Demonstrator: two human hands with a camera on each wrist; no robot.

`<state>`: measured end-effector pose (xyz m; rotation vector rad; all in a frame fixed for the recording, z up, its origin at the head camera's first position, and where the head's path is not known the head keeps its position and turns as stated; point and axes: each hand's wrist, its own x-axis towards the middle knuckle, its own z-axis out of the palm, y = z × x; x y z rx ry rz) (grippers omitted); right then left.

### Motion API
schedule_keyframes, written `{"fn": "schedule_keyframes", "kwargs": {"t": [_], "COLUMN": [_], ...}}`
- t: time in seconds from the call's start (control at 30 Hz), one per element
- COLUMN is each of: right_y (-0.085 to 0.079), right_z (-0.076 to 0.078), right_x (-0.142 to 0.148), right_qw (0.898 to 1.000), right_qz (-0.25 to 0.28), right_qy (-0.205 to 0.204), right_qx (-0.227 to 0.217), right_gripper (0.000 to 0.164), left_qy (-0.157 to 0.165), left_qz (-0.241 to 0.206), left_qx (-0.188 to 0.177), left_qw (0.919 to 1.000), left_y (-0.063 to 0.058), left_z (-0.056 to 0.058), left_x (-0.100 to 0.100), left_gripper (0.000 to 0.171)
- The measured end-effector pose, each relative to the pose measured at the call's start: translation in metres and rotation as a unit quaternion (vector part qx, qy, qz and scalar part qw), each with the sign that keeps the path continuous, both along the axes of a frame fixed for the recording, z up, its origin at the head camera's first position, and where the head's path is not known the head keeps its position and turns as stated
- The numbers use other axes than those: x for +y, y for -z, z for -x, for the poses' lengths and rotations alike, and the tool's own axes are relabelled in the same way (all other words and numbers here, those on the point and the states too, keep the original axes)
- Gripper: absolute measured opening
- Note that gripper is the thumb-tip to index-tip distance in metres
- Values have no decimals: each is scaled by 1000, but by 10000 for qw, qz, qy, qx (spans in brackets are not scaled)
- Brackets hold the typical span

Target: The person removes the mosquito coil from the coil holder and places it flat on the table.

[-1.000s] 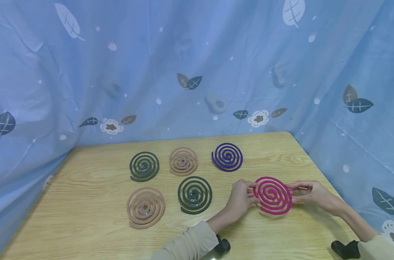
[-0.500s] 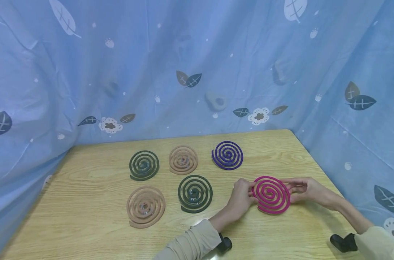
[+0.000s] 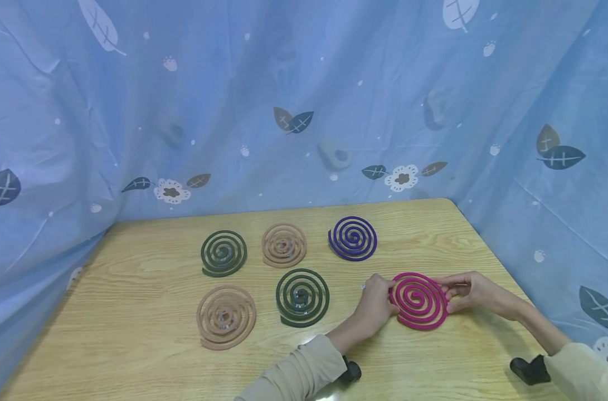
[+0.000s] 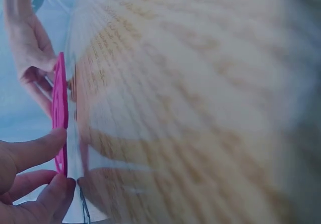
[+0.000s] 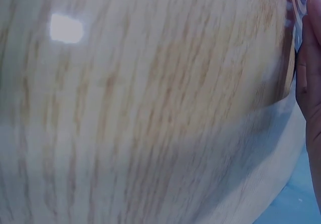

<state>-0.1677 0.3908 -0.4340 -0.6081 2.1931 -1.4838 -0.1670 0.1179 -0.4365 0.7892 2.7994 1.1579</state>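
Note:
Both hands hold a pink mosquito coil [image 3: 418,301] just above the table at the right. The left hand [image 3: 375,306] pinches its left edge between thumb and fingers; the left wrist view shows that grip on the rim of the pink coil [image 4: 60,101] from the side. On the opposite edge, the right hand [image 3: 476,295] grips with its thumb near me and its fingers partly behind the coil. Only a sliver of the right hand [image 5: 311,68] and of the coil appears in the right wrist view. A small pale bit [image 3: 363,287] shows beside the left hand, its kind unclear.
On the wooden table [image 3: 133,345] lie a purple coil [image 3: 353,238], dark green coils [image 3: 314,320] [image 3: 223,273] and tan coils [image 3: 284,262] [image 3: 226,289]. Shiny pieces show at the centres of the green and tan ones. A blue patterned curtain [image 3: 208,111] hangs behind and at both sides.
The pink coil has shifted slightly left, then stayed nearly still. The right hand has moved a little left with it, its fingers reaching further behind the edge. The other coils have not moved.

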Motion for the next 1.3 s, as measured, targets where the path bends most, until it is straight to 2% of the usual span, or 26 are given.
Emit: {"fn": "schedule_keyframes", "kwargs": {"t": [0.13,0.47,0.73,1.03,1.3], "right_y": [0,-2,0,4,5], "right_z": [0,3,6,10,11], "right_x": [0,0,0,-1,-1], "right_qw": [10000,10000,9998,9985,9974], "right_qz": [-22,-75,-116,57,-14], "right_qy": [19,-33,-16,-134,-191], "right_qx": [-18,-11,189,532,699], "right_gripper": [60,59,59,55,51], "left_qy": [-92,-71,-143,-75,-132], "left_qz": [151,321,480,689,720], "left_qx": [-6,39,117,558,308], "left_qw": [9998,9995,9987,9960,9968], "left_y": [1,1,2,4,2], "left_z": [0,3,4,7,8], "left_x": [2,3,4,6,6], "left_gripper": [47,47,48,37,46]}}
